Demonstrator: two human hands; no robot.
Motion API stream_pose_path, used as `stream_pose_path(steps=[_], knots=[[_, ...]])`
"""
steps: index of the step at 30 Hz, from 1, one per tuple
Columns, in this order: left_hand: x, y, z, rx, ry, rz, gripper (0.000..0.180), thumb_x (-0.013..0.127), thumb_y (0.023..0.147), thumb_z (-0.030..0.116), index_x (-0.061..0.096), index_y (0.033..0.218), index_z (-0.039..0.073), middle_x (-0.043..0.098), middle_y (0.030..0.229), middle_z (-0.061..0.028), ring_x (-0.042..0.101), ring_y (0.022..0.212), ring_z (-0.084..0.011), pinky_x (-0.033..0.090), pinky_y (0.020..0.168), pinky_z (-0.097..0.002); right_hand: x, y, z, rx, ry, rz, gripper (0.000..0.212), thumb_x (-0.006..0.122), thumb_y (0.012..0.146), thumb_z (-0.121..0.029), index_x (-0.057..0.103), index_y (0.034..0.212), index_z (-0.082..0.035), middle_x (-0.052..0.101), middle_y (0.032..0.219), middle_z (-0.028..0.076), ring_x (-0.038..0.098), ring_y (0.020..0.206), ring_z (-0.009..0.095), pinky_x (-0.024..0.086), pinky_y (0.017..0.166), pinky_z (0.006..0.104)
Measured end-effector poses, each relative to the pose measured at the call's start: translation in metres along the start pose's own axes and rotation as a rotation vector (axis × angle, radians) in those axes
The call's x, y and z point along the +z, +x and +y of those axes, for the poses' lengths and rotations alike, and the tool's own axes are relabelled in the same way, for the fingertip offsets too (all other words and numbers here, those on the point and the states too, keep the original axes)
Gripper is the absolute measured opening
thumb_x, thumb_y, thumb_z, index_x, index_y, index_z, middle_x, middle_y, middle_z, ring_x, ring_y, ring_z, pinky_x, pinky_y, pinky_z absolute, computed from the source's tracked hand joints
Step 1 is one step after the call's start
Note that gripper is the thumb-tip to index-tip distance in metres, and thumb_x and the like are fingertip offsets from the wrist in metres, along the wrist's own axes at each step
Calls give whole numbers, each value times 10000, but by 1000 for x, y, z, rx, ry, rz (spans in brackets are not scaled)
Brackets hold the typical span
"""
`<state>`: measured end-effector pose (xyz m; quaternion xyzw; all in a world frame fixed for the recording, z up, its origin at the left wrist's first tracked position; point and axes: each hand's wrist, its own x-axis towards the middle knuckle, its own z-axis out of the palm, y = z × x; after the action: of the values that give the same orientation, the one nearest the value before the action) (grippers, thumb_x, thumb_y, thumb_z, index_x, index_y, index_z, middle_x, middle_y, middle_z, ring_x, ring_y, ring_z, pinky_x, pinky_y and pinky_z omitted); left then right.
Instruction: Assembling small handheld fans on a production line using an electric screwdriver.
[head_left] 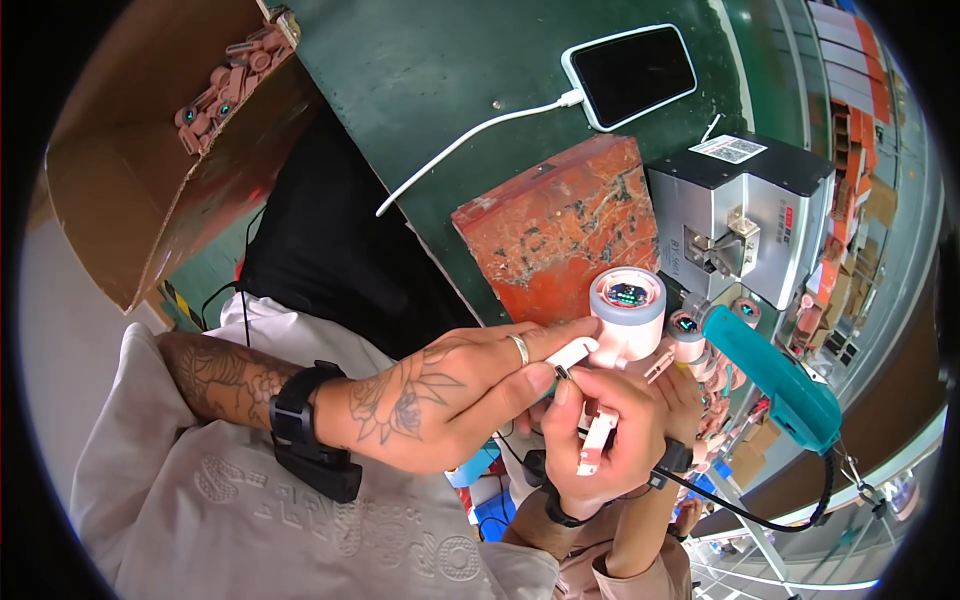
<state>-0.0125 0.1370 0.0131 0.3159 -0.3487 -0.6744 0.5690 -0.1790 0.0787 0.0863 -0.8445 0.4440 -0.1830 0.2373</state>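
My tattooed left hand (440, 395) comes in from the left, its thumb and fingers closed on a small pale pink plastic part (574, 353). Against it, my right hand (610, 430) pinches a tiny dark, metallic-looking piece (562, 373); the fingers partly hide it. A pale pink clip-like piece (597, 442) also lies within my right hand's curled fingers. Just beyond my left fingertips stands a round pink housing (628, 325) with a grey ring and a circuit board in its top. Whether my left index finger touches it, I cannot tell.
An orange-red worn block (565, 220) lies behind the housing, beside a silver screw-feeder box (745, 220). A teal electric screwdriver (775, 380) hangs at right. A phone (632, 75) lies farther back. A cardboard box (165, 200) holds pink parts. A co-worker's hand (683, 405) is close behind mine.
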Motion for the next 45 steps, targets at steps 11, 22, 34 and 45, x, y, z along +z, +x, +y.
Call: stream_pose_path(steps=[11, 22, 34, 45], knots=[[-1, -1, -6, 94, 200, 24, 483, 450, 1102, 102, 409, 1547, -82, 655, 1261, -275, 697, 1118, -392, 535, 985, -417, 3, 9, 3, -74, -13, -45, 181, 782, 824, -30, 662, 957, 0, 669, 776, 87, 634, 637, 192, 512, 597, 297], [-10, 1, 13, -239, -243, 207, 460, 396, 1139, 153, 431, 1536, -78, 694, 1192, -179, 686, 892, -199, 575, 796, -323, -3, 0, 10, 123, 54, 94, 332, 790, 739, 50, 667, 1040, -13, 657, 805, 70, 601, 605, 161, 505, 572, 283], [-3, 6, 8, -182, -421, 162, 408, 496, 1099, 110, 458, 1488, -9, 577, 1336, -92, 617, 1047, -150, 559, 912, -349, 29, -13, 17, 85, 225, 190, 201, 719, 904, -23, 608, 1070, -1, 624, 962, 103, 594, 826, 162, 471, 714, 273], [-2, 13, 12, -161, -243, 224, 447, 670, 1017, 20, 490, 1425, 20, 621, 1198, -54, 629, 1025, -100, 585, 797, -283, 30, -6, 14, -130, 19, 294, 247, 770, 836, 4, 689, 1068, -21, 679, 889, 124, 647, 701, 261, 526, 618, 349]])
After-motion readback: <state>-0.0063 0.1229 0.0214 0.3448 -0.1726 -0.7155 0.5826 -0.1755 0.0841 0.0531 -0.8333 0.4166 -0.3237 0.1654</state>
